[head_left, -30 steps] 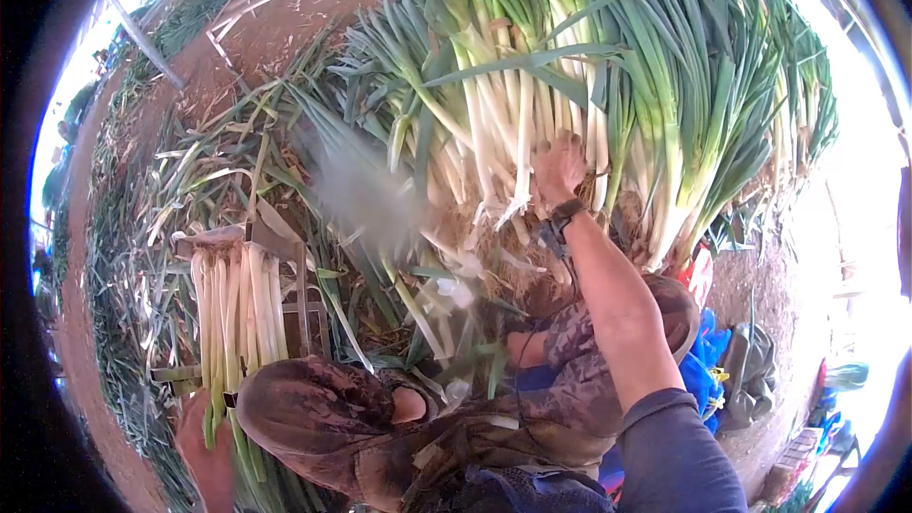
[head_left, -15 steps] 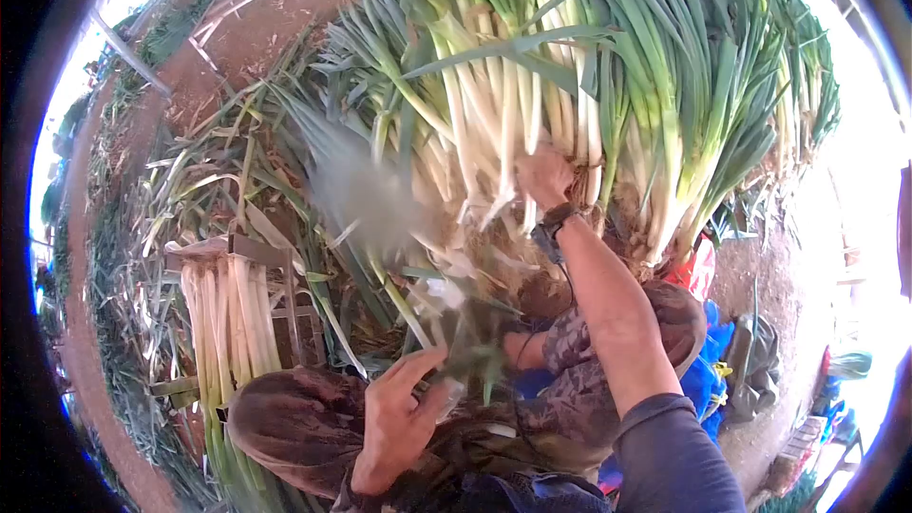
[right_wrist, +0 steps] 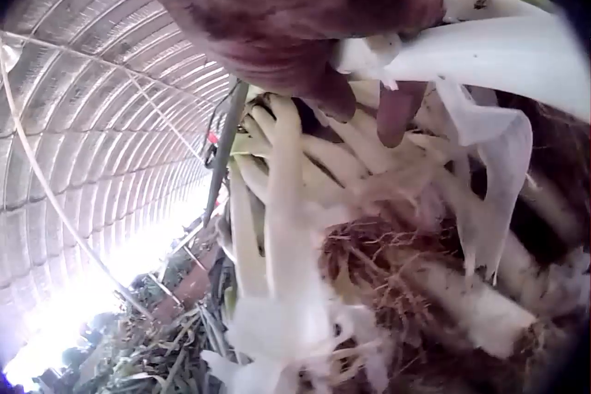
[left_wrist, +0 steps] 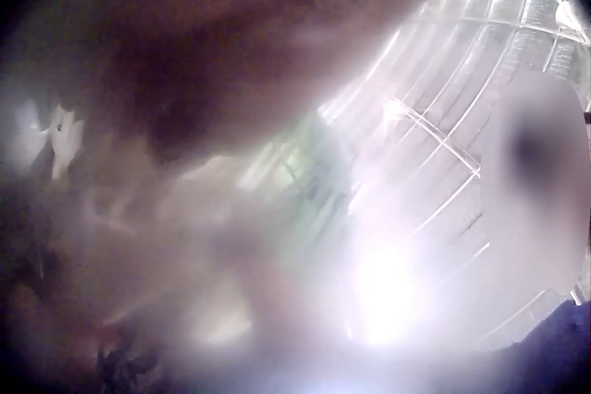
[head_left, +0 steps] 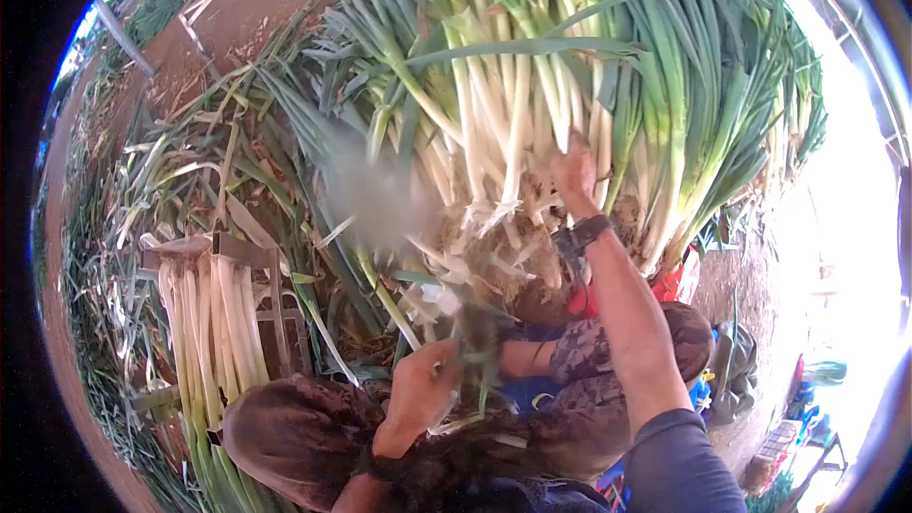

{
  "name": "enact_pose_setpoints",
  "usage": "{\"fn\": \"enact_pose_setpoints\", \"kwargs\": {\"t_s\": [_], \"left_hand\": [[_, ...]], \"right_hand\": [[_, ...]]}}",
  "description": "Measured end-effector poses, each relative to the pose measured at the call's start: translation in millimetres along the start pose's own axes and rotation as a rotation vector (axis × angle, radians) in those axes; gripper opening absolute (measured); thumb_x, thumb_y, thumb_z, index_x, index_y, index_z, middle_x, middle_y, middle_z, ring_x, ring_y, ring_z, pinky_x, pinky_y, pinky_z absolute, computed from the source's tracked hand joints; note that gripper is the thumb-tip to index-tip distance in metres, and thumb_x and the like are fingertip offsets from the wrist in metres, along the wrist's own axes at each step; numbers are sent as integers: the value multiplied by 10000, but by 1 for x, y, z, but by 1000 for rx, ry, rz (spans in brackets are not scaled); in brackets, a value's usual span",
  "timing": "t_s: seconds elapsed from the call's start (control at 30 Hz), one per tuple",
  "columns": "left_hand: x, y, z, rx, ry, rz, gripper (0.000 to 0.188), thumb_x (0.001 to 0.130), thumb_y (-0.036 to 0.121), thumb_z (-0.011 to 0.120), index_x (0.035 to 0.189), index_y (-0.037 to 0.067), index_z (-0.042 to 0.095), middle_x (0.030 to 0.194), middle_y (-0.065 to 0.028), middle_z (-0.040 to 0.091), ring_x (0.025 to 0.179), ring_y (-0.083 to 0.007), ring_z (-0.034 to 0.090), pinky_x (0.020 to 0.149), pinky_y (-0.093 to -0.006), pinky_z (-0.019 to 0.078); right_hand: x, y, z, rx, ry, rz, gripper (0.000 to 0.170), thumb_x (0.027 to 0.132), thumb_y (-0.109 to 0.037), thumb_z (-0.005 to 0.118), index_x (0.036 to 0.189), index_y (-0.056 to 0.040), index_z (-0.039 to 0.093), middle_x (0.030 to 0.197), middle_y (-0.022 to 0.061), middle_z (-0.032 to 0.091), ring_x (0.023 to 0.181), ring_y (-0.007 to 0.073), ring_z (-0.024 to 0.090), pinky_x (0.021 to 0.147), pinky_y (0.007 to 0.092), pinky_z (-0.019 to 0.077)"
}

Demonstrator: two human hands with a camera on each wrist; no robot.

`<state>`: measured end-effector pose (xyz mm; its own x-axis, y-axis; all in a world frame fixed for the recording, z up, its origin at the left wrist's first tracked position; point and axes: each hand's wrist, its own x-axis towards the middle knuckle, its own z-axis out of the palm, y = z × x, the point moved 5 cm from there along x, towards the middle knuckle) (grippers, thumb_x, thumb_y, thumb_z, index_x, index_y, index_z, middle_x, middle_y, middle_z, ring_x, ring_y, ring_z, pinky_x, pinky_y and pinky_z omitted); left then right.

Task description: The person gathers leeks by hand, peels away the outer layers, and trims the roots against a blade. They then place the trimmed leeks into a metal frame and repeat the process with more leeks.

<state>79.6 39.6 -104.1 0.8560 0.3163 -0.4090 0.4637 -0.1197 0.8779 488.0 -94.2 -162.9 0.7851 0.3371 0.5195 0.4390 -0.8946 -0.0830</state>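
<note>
Just right of centre in the head view, the right hand [head_left: 574,176] is sitting among the lower white ends of a large pile of leeks [head_left: 665,104], whose long axes are running roughly up and down the frame, leaves toward the top, roots toward the bottom. Its fingers [right_wrist: 404,117] are grasping 1 white leek shaft [right_wrist: 503,60]; in the right wrist view, that shaft is lying nearly level, stretching from the fingers toward the right edge. Of the 2 hands, the right is the nearer to the pile. At lower centre of the head view, the left hand [head_left: 418,394] is hovering beside the left knee [head_left: 285,427], its fingers lying bent; whether they are grasping anything, I cannot tell. Farther left, a bundle of leeks [head_left: 214,323] is resting root ends up-frame against a metal rack [head_left: 242,249], nearer the left hand.
</note>
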Motion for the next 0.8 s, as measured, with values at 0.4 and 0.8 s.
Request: {"fn": "enact_pose_setpoints", "kwargs": {"t_s": [0.4,0.8], "left_hand": [[1,23,17,154,-16,181,335,844,88,672,1173,28,653,1085,-207,683,1001,-401,656,848,-412,531],[25,-21,-20,-537,510,60,587,986,194,600,1464,-39,353,1337,-122,527,1154,-236,541,995,-329,436]], "right_hand": [[17,-83,-65,957,-422,594,265,841,-189,684,979,31,632,741,106,652,585,172,570,526,331,464],[-186,-218,-77,1128,-854,21,467,970,-122,524,1401,-31,367,1127,181,569,922,290,604,790,378,525]]}}
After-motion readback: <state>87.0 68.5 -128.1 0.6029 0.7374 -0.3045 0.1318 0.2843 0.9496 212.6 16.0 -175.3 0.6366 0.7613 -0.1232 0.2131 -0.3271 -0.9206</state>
